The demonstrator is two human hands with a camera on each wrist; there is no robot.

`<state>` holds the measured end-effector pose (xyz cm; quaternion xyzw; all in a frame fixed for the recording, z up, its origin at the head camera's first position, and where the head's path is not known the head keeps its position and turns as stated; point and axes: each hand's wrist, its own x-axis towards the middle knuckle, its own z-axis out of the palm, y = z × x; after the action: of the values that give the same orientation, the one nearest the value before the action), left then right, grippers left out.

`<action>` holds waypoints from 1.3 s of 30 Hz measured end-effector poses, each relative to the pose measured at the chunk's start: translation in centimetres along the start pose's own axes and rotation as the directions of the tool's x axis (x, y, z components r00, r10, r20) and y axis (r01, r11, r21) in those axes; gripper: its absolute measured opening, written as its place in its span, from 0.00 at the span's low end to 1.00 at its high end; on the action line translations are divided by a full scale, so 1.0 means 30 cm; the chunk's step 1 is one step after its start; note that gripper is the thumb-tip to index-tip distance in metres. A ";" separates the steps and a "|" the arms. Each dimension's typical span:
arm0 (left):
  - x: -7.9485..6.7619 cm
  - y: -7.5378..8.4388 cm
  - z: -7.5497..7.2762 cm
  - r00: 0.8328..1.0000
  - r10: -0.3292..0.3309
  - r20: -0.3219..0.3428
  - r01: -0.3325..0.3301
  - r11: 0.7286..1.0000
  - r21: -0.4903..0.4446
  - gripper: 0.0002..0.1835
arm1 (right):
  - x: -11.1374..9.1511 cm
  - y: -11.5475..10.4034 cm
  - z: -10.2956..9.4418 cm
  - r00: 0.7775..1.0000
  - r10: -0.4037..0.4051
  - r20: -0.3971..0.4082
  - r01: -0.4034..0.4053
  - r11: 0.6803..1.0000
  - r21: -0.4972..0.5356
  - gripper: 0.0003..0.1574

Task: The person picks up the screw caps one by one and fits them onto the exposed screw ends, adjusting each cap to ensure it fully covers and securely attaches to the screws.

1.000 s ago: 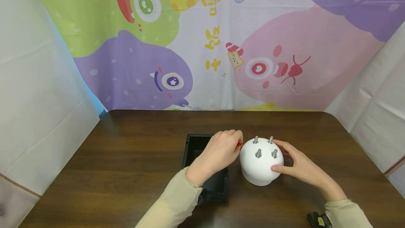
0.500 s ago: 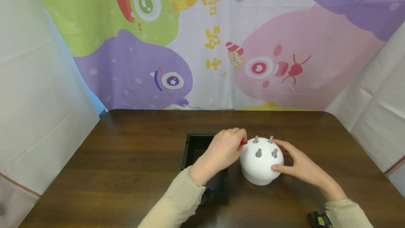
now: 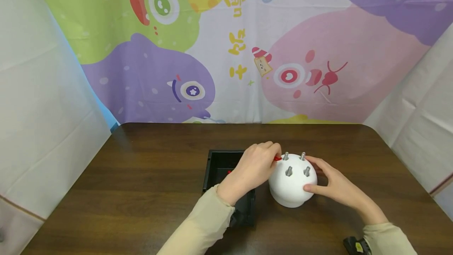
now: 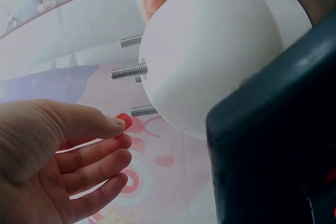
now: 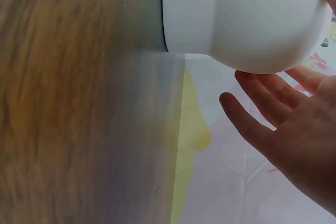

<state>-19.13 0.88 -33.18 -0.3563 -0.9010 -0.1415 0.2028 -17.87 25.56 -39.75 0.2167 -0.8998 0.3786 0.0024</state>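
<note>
A white ball-shaped body (image 3: 288, 190) stands on a short round base, with several threaded metal bolts (image 3: 289, 171) sticking out of its top. My left hand (image 3: 257, 166) pinches a small red nut-like piece (image 4: 125, 120) between thumb and forefinger. In the left wrist view that piece is right by the tip of one bolt (image 4: 143, 110), and the other fingers are half extended below it. My right hand (image 3: 334, 184) holds the ball from the right side, thumb in front and fingers behind. In the right wrist view, fingertips (image 5: 244, 77) reach the ball's underside edge.
A black open box (image 3: 211, 164) stands left of the ball, partly under my left forearm. Something small and red (image 3: 229, 172) shows inside it. The brown wooden table (image 3: 141, 192) runs back to a printed cloth (image 3: 240, 101). A black device (image 3: 356, 246) is by my right sleeve.
My left hand has moved slightly right and away from me with the red piece, to the far-left bolt. A red spot in the box has come into view. The right hand and ball stay put.
</note>
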 end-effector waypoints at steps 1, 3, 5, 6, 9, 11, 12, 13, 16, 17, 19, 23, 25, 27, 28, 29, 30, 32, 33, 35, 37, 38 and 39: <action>0.002 0.001 0.000 1.000 0.000 0.002 0.000 1.000 -0.001 0.06 | 0.000 0.001 0.000 1.000 -0.002 -0.001 0.002 1.000 0.001 0.47; 0.006 0.004 0.000 1.000 0.002 0.005 -0.002 1.000 -0.006 0.06 | 0.001 0.002 0.000 1.000 -0.004 -0.002 0.004 1.000 0.003 0.47; 0.009 0.007 -0.001 1.000 0.007 0.005 -0.007 1.000 -0.005 0.06 | 0.001 0.003 0.000 1.000 -0.005 -0.001 0.005 1.000 0.009 0.47; 0.011 0.009 -0.001 1.000 0.009 0.004 -0.009 1.000 -0.006 0.06 | 0.001 0.004 0.001 1.000 -0.005 0.001 0.005 1.000 0.013 0.47; 0.019 0.011 0.002 1.000 0.018 -0.004 -0.018 1.000 -0.005 0.05 | 0.001 0.006 0.002 1.000 -0.003 0.003 0.003 1.000 0.021 0.47; 0.024 0.014 0.005 1.000 0.021 -0.007 -0.021 1.000 -0.006 0.05 | 0.001 0.008 0.003 1.000 -0.003 0.004 0.003 1.000 0.023 0.47; 0.027 0.015 0.006 1.000 0.021 -0.006 -0.021 1.000 -0.007 0.04 | 0.001 0.008 0.003 1.000 -0.004 0.005 0.004 1.000 0.025 0.47; 0.030 0.016 0.008 1.000 0.022 -0.003 -0.022 1.000 -0.006 0.04 | 0.001 0.008 0.003 1.000 -0.005 0.004 0.004 1.000 0.023 0.47; 0.039 0.021 0.009 1.000 0.020 0.010 -0.019 1.000 -0.005 0.04 | 0.001 0.008 0.003 1.000 -0.011 -0.001 0.011 1.000 0.019 0.47; 0.043 0.023 0.010 1.000 0.020 0.013 -0.020 1.000 -0.004 0.04 | 0.001 0.007 0.003 1.000 -0.014 -0.002 0.014 1.000 0.017 0.47; 0.050 0.025 0.011 1.000 0.022 0.018 -0.022 1.000 0.002 0.04 | 0.000 0.007 0.002 1.000 -0.019 -0.008 0.019 1.000 0.009 0.47; 0.063 0.031 0.015 0.999 0.031 0.016 -0.031 0.999 0.013 0.04 | 0.000 0.006 0.001 1.000 -0.022 -0.009 0.022 1.000 0.008 0.47; 0.068 0.034 0.017 0.999 0.038 0.015 -0.038 0.999 0.019 0.04 | 0.000 0.006 0.001 1.000 -0.021 -0.007 0.021 1.000 0.009 0.47; 0.073 0.036 0.018 0.999 0.042 0.016 -0.042 0.999 0.021 0.04 | 0.000 0.006 0.001 1.000 -0.020 -0.006 0.020 1.000 0.008 0.47; 0.075 0.038 0.018 0.999 0.044 0.017 -0.044 0.999 0.021 0.03 | 0.000 0.006 0.001 1.000 -0.019 -0.006 0.019 1.000 0.007 0.47; 0.078 0.039 0.018 0.999 0.044 0.020 -0.044 0.999 0.019 0.03 | 0.000 0.005 0.001 1.000 -0.018 -0.005 0.018 1.000 0.008 0.47; 0.080 0.040 0.019 0.999 0.044 0.024 -0.044 0.999 0.016 0.03 | 0.000 0.006 0.001 1.000 -0.016 -0.005 0.016 1.000 0.006 0.47; 0.084 0.042 0.019 0.999 0.043 0.029 -0.043 0.999 0.011 0.04 | 0.001 0.006 0.001 1.000 -0.013 -0.004 0.013 1.000 0.008 0.47; 0.086 0.043 0.019 0.999 0.043 0.031 -0.043 0.999 0.009 0.04 | 0.001 0.006 0.001 1.000 -0.012 -0.003 0.012 1.000 0.010 0.47; 0.091 0.046 0.019 0.998 0.044 0.037 -0.045 0.999 0.009 0.04 | 0.001 0.007 0.001 1.000 -0.010 -0.002 0.010 1.000 0.011 0.47; 0.096 0.048 0.020 0.998 0.048 0.040 -0.049 0.999 0.014 0.04 | 0.001 0.009 0.002 1.000 -0.011 -0.004 0.011 1.000 0.006 0.47; 0.099 0.049 0.020 0.998 0.050 0.042 -0.051 0.999 0.019 0.04 | 0.002 0.010 0.002 1.000 -0.012 -0.005 0.012 1.000 0.003 0.47; 0.102 0.050 0.021 0.998 0.052 0.042 -0.053 0.998 0.023 0.04 | 0.002 0.011 0.002 1.000 -0.014 -0.007 0.014 1.000 -0.001 0.47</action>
<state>-20.28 3.97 -32.14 -0.3801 -0.8971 -0.1178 0.1920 -18.04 25.68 -40.00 0.2215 -0.8985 0.3790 0.0083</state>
